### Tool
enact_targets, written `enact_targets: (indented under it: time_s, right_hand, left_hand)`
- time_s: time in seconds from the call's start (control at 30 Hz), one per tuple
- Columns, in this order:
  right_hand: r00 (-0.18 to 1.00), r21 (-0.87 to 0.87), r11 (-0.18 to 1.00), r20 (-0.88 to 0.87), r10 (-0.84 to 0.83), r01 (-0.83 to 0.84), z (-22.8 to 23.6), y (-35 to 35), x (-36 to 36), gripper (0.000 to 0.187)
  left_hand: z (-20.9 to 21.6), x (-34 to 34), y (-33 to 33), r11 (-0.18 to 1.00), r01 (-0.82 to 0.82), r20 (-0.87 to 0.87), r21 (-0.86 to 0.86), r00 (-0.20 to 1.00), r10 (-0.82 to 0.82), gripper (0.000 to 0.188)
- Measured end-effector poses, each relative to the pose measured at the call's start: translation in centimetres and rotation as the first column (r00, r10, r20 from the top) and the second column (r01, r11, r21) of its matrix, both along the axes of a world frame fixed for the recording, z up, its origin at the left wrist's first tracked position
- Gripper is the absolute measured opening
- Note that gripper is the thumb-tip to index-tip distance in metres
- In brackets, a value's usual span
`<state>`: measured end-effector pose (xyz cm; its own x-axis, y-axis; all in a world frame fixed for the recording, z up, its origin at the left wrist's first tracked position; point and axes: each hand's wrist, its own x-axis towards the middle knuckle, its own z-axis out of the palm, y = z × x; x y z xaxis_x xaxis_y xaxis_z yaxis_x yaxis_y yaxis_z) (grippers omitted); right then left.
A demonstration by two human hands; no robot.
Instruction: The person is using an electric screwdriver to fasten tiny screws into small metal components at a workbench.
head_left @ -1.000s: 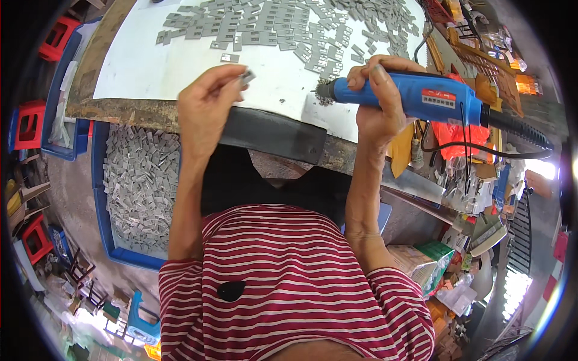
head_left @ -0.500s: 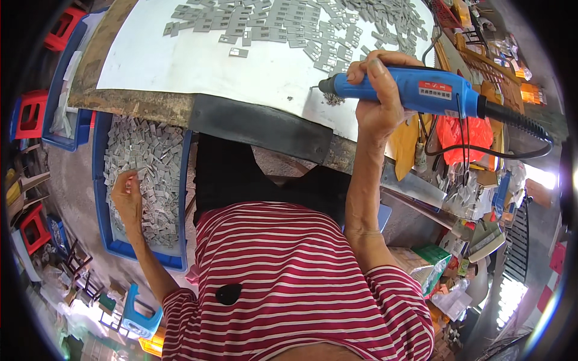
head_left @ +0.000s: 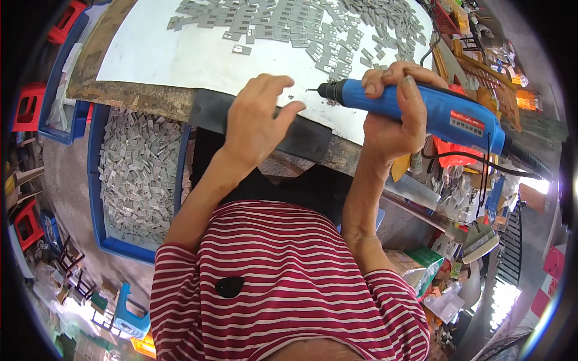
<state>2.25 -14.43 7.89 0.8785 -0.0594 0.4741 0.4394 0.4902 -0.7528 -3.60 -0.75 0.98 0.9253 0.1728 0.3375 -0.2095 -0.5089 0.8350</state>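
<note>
One-handed, best hold the blue power tool (head_left: 448, 112) level in the curled right hand (head_left: 392, 127), thin bit (head_left: 312, 89) over the white sheet (head_left: 168, 60) near the grey pieces (head_left: 265, 31), with the spread, seemingly empty left hand (head_left: 255, 120) well clear.

The bare left forearm (head_left: 201, 201) slants upward and to the right from a short-sleeved, red-and-white striped cuff (head_left: 177, 259). The left hand (head_left: 253, 120) is unclenched, its back toward the head, its fingers (head_left: 276, 82) loosely bent and its thumb (head_left: 292, 112) spread away; how far the other fingers curl is hard to judge. The bare right forearm (head_left: 365, 189) rises nearly upright. The right hand (head_left: 394, 123) is curled in a grip, thumb (head_left: 412, 93) pointing up, fingers (head_left: 385, 76) bent over the top.
</note>
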Motion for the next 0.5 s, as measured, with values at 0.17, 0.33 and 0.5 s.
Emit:
enact_targets:
  time_s: [0.17, 0.33, 0.5]
  right_hand:
    - [1.000, -0.126, 0.992, 0.015, 0.024, -0.022, 0.1, -0.8, -0.4, 0.020]
    - [0.999, -0.115, 0.993, 0.019, 0.037, -0.035, -0.1, -0.9, -0.3, 0.020]
    - [0.999, -0.119, 0.992, 0.021, 0.050, -0.048, -0.2, -0.7, -0.3, 0.021]
  left_hand:
    - [-1.9, 1.4, -1.1, 0.996, -0.003, 0.032, 0.086, 0.999, 0.000, 0.027]
    - [-2.0, 1.9, -1.6, 1.000, 0.021, -0.054, 0.001, 0.998, -0.021, 0.021]
    - [-2.3, 2.0, -1.7, 1.000, 0.006, -0.039, -0.026, 0.999, -0.007, 0.015]
